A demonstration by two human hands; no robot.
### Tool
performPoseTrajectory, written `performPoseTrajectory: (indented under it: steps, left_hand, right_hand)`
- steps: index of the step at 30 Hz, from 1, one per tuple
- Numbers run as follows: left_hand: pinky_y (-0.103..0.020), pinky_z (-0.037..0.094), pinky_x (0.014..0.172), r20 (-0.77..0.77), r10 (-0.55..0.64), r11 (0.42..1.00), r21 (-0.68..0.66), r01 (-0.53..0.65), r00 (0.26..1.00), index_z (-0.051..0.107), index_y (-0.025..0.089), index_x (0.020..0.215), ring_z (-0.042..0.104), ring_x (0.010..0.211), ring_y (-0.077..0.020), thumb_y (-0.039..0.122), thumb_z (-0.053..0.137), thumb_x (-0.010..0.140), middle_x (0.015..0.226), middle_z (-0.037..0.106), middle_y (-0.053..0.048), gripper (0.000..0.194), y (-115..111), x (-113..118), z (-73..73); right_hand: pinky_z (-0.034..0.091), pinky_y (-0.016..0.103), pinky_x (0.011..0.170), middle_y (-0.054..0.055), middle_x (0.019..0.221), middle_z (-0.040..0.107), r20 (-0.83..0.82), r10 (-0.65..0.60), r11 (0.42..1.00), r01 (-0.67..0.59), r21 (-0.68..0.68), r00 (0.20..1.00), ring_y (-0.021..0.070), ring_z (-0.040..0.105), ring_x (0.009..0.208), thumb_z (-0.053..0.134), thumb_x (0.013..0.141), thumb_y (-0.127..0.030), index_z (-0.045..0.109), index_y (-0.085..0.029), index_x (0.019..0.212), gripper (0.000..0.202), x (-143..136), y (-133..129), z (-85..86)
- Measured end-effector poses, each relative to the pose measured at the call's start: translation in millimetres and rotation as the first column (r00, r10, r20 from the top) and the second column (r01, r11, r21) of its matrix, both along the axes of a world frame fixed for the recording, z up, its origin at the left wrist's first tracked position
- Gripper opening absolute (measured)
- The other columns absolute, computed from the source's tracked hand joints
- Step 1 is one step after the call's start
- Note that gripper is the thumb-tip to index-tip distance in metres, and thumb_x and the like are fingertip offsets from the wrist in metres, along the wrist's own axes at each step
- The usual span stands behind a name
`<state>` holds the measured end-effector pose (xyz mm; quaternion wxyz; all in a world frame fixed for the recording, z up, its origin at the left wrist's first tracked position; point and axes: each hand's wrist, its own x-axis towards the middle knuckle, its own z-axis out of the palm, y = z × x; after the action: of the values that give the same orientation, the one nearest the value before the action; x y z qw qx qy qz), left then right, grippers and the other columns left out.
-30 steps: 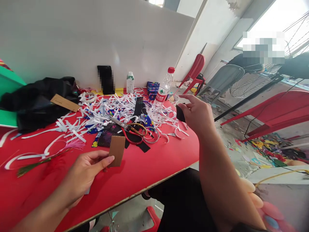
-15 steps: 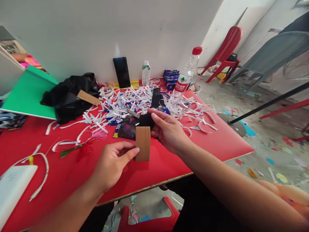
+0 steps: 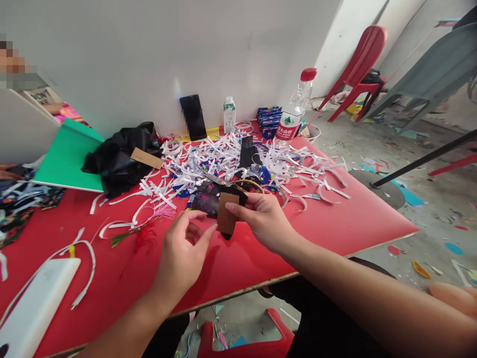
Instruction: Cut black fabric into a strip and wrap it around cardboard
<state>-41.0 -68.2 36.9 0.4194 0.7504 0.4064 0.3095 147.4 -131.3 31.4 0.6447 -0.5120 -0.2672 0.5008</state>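
Note:
My right hand [image 3: 266, 216] pinches a small brown cardboard rectangle [image 3: 227, 211], its thumb on the front face. A black piece [image 3: 241, 195] sits behind the cardboard and shows past its top right and bottom edges; its material is unclear. Just left of the cardboard is my left hand [image 3: 188, 243], thumb and fingers apart, with the thumb tip close to the card's edge. Whether it touches is unclear. Beyond the hands lie a dark patterned piece [image 3: 205, 201], a metal blade [image 3: 214, 179] and a black strip [image 3: 246, 151] among white paper strips [image 3: 208, 154].
On the red table [image 3: 335, 219] are a black plastic bag [image 3: 119, 164], a green board [image 3: 67, 156], a white power bank-like block [image 3: 46, 301] and tassels [image 3: 143, 231]. Along the wall stand a phone [image 3: 194, 117], a small bottle [image 3: 229, 115], stacked blue packets [image 3: 269, 122] and a large bottle [image 3: 294, 112].
The cardboard has passed from my left hand to my right, which now holds it against the black piece. My left hand has let go and opened. The view has shifted slightly.

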Motion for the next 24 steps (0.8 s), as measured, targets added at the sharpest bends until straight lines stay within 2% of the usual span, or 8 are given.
performPoseTrajectory:
  steps: [2,3,6,10,14,16,19,24]
  left_hand:
    - [-0.043,0.061,0.1,0.003,-0.033,0.967,0.252,0.031,0.999,0.076,0.02,0.119,0.076,0.111,-0.0309,0.035,0.08,0.087,0.121,0.079,-0.014,0.036,-7,1,-1.7]
    - [-0.044,0.057,0.109,-0.008,-0.082,0.957,0.28,0.081,0.997,0.074,0.02,0.128,0.072,0.124,-0.0326,0.033,0.08,0.087,0.132,0.076,-0.015,0.043,-11,2,-3.3]
    - [-0.042,0.054,0.114,0.001,-0.158,0.987,-0.001,0.158,0.987,0.066,0.022,0.143,0.068,0.135,-0.0319,0.035,0.075,0.094,0.146,0.071,-0.015,0.052,-16,6,-10.6]
    - [-0.04,0.06,0.102,0.22,-0.015,0.913,-0.395,0.103,0.975,0.072,0.018,0.132,0.076,0.12,-0.0309,0.04,0.074,0.096,0.13,0.079,-0.015,0.042,-6,11,-18.8]
    - [-0.04,0.062,0.095,0.412,0.072,0.726,-0.646,0.235,0.909,0.077,0.015,0.122,0.08,0.107,-0.0305,0.04,0.087,0.084,0.116,0.083,-0.014,0.047,-1,13,-14.0]
    - [-0.041,0.063,0.092,0.414,0.054,0.639,-0.714,0.287,0.909,0.078,0.014,0.119,0.081,0.103,-0.0312,0.04,0.092,0.079,0.109,0.084,-0.014,0.05,-4,14,-9.1]
    - [-0.042,0.064,0.091,0.404,0.023,0.57,-0.757,0.32,0.914,0.078,0.013,0.115,0.081,0.101,-0.032,0.04,0.095,0.077,0.101,0.085,-0.014,0.049,-10,15,-3.8]
    - [-0.04,0.063,0.093,0.404,-0.022,0.501,-0.787,0.36,0.915,0.075,0.014,0.125,0.082,0.099,-0.0287,0.038,0.093,0.081,0.108,0.085,-0.014,0.054,-13,14,-4.5]
  right_hand:
    - [0.062,0.04,0.081,0.006,0.09,0.083,0.061,-0.04,0.999,0.039,0.012,0.997,0.0247,0.075,0.083,0.095,0.07,-0.058,0.085,-0.017,0.093,0.048,-7,-3,-0.3]
    - [0.062,0.041,0.084,0.007,0.095,0.083,0.056,-0.017,1.0,0.016,0.015,0.998,0.0264,0.076,0.088,0.091,0.074,-0.061,0.085,-0.018,0.101,0.052,-11,-6,0.1]
    - [0.056,0.047,0.109,0.01,0.13,0.079,-0.026,0.108,0.993,-0.107,0.045,0.994,0.0315,0.07,0.127,0.079,0.085,-0.073,0.079,-0.025,0.131,0.067,-26,-16,2.1]
    - [0.047,0.051,0.122,0.009,0.15,0.069,-0.091,0.246,0.968,-0.24,0.076,0.965,0.0334,0.053,0.151,0.073,0.085,-0.08,0.077,-0.027,0.134,0.072,-25,-19,7.2]
    - [0.055,0.046,0.113,0.01,0.136,0.077,0.029,0.055,0.998,-0.056,0.016,0.998,0.0297,0.068,0.132,0.097,0.073,-0.047,0.07,-0.024,0.142,0.078,0,-8,11.4]
    - [0.063,0.041,0.094,0.01,0.113,0.084,0.025,0.081,0.995,-0.08,-0.053,0.996,0.0265,0.078,0.104,0.099,0.068,-0.042,0.077,-0.02,0.126,0.066,10,-2,9.8]
    - [0.061,0.033,0.064,0.004,0.073,0.078,-0.019,0.185,0.974,-0.186,-0.127,0.983,0.0175,0.07,0.062,0.099,0.065,-0.045,0.079,-0.016,0.082,0.039,14,2,3.1]
    - [0.055,0.028,0.061,0.0,0.068,0.075,0.084,0.149,0.983,-0.139,-0.119,0.985,0.0136,0.065,0.061,0.096,0.068,-0.044,0.076,-0.017,0.068,0.033,14,4,-6.6]
